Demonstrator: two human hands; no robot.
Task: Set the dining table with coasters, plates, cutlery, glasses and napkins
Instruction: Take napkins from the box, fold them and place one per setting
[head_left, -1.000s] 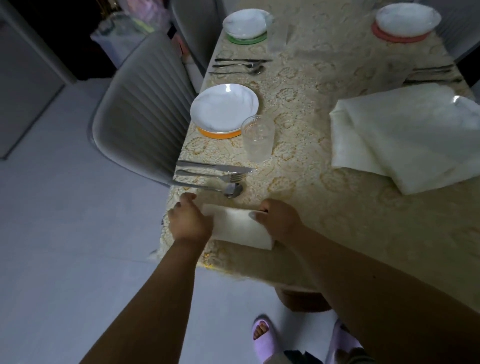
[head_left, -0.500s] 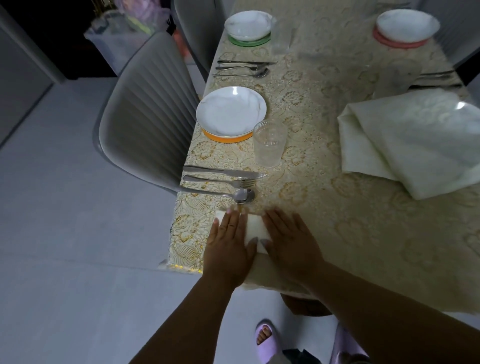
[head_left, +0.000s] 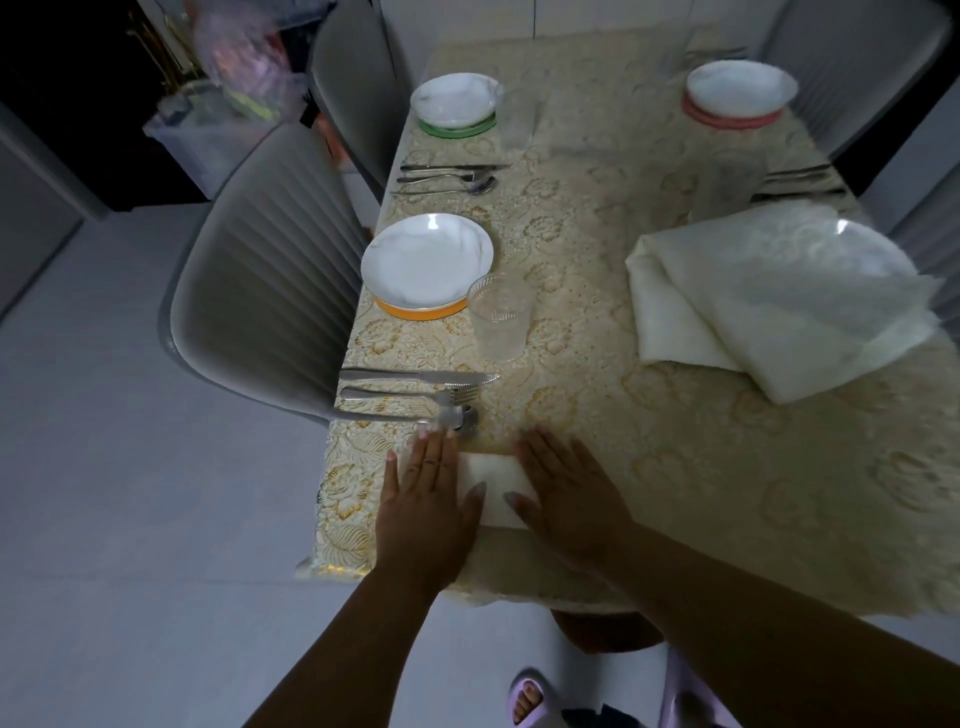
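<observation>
Both palms flat, fingers straight: left hand (head_left: 423, 499) and right hand (head_left: 563, 496) pressing the folded napkin (head_left: 491, 486) at the table's near-left edge, just near of the spoon (head_left: 457, 417) (bowl half hidden). Best smoothed outward, evenly, without nudging cutlery.

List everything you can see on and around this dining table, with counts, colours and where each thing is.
folded paper napkin: one, white, near table edge under both hands
marbled plates: three uncovered, white, on orange, green and pink coasters
clear tumbler: one plain, beside orange-coaster plate
cutlery set: knife, fork, spoon, steel, beyond the napkin; another set farther along
folded cloth: one, cream, right side, over a plate
padded chairs: grey, left of table
left hand: flat on napkin
right hand: flat on napkin
</observation>
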